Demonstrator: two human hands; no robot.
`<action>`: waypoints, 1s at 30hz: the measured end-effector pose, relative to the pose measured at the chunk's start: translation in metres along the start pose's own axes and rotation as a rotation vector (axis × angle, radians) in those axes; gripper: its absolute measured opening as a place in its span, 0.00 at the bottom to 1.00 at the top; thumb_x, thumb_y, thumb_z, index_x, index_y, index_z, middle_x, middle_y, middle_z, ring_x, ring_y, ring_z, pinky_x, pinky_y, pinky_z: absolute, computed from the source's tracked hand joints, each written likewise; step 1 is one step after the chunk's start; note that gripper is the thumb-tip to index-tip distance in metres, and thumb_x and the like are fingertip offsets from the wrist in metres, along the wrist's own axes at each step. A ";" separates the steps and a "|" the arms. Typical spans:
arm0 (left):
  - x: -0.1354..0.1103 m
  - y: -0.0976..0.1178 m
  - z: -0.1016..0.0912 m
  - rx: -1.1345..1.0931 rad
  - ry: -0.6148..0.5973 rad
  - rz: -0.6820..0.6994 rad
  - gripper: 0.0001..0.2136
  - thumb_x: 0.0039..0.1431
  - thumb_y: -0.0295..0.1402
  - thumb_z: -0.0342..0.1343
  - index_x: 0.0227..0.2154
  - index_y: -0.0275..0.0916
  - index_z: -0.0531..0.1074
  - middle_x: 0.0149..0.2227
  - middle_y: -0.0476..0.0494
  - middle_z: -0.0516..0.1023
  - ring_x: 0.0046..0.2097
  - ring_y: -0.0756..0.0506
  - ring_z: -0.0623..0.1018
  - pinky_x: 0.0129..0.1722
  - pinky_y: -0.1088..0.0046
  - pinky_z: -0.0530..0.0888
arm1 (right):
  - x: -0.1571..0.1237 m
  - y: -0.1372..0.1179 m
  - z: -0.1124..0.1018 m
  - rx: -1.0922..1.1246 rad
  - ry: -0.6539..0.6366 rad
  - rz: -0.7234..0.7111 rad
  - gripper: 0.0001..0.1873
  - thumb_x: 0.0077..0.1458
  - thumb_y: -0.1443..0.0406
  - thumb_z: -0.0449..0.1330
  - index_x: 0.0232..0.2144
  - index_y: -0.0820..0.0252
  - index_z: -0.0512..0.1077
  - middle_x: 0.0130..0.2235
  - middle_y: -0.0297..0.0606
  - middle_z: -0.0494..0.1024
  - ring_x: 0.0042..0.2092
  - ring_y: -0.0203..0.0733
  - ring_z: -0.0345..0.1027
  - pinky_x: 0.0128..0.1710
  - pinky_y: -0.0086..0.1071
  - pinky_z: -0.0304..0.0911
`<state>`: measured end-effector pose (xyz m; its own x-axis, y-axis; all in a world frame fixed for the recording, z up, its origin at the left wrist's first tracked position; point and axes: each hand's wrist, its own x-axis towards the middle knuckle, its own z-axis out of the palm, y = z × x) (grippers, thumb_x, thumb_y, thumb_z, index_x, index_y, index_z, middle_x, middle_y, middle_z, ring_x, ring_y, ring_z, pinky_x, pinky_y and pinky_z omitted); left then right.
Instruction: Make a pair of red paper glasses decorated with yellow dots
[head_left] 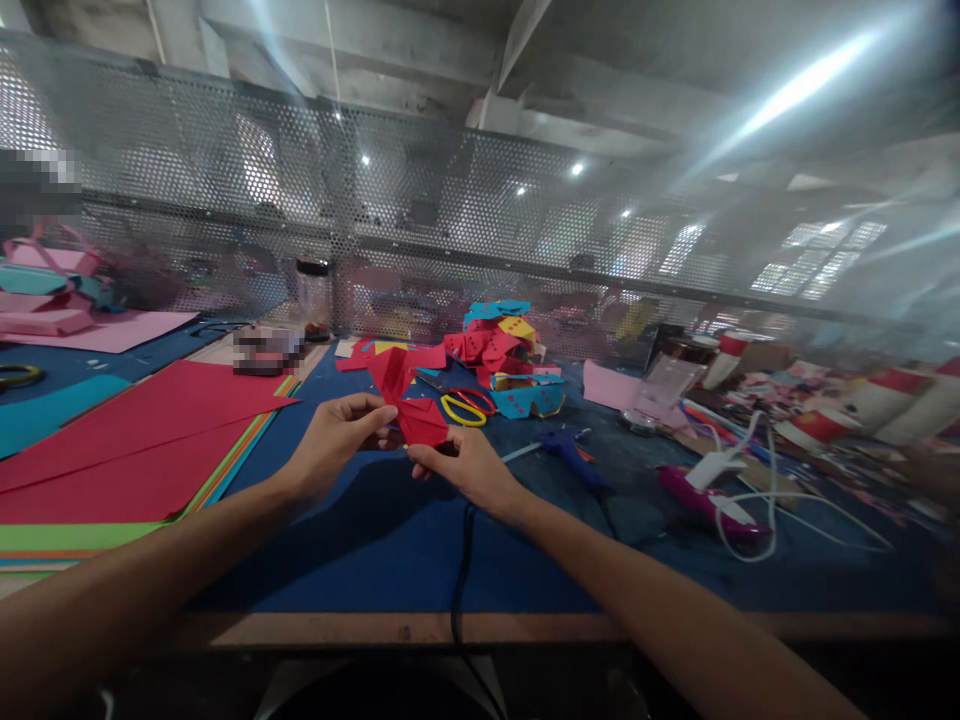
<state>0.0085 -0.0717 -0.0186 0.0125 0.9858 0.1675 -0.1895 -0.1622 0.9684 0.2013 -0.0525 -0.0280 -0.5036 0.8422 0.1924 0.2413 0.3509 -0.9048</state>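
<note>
A folded piece of red paper (421,420) is held up over the blue table between both my hands. My left hand (349,425) pinches it near its middle, thumb on top, where an upright red flap rises. With thumb and fingers, my right hand (457,460) grips the lower right corner. Just behind the paper lie scissors with yellow and red handles (463,410). Farther back is a pile of folded red, blue and yellow paper pieces (499,345). To the right of my right hand rests a blue glue gun (574,458).
Stacked coloured sheets with red on top (150,440) lie at left. A dark-lidded jar (313,300) stands by the perforated metal screen (420,220). At right are a clear cup (667,385), a magenta device (709,500) and a white cable (772,490). A black cord (463,570) crosses the table's front edge.
</note>
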 end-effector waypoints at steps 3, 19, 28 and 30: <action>0.000 -0.001 0.000 -0.003 -0.003 -0.007 0.12 0.47 0.40 0.70 0.23 0.37 0.76 0.22 0.50 0.76 0.26 0.50 0.76 0.33 0.72 0.77 | 0.001 0.002 0.000 -0.008 -0.004 -0.012 0.21 0.54 0.48 0.64 0.28 0.60 0.75 0.28 0.39 0.82 0.30 0.40 0.75 0.33 0.32 0.69; 0.001 -0.004 -0.003 -0.017 -0.038 -0.029 0.14 0.46 0.42 0.71 0.23 0.36 0.76 0.22 0.51 0.75 0.27 0.50 0.77 0.35 0.71 0.77 | -0.001 0.004 -0.003 -0.087 -0.016 -0.051 0.17 0.58 0.54 0.62 0.24 0.61 0.76 0.27 0.38 0.81 0.29 0.38 0.72 0.32 0.30 0.65; -0.002 -0.003 0.001 0.002 -0.083 -0.045 0.14 0.46 0.41 0.71 0.22 0.35 0.76 0.22 0.50 0.76 0.26 0.51 0.74 0.33 0.73 0.75 | 0.002 0.010 -0.002 -0.059 0.000 -0.023 0.19 0.57 0.52 0.63 0.26 0.62 0.76 0.25 0.38 0.80 0.28 0.39 0.73 0.32 0.30 0.67; -0.002 -0.003 0.002 0.003 -0.088 -0.045 0.15 0.46 0.42 0.71 0.22 0.35 0.76 0.22 0.49 0.76 0.26 0.51 0.73 0.33 0.73 0.74 | 0.001 0.009 -0.002 -0.067 0.013 -0.020 0.18 0.58 0.53 0.62 0.26 0.62 0.76 0.24 0.37 0.80 0.28 0.38 0.73 0.32 0.29 0.66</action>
<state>0.0108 -0.0737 -0.0217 0.1068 0.9845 0.1388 -0.1835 -0.1176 0.9759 0.2046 -0.0481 -0.0353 -0.4979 0.8399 0.2160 0.2865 0.3944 -0.8731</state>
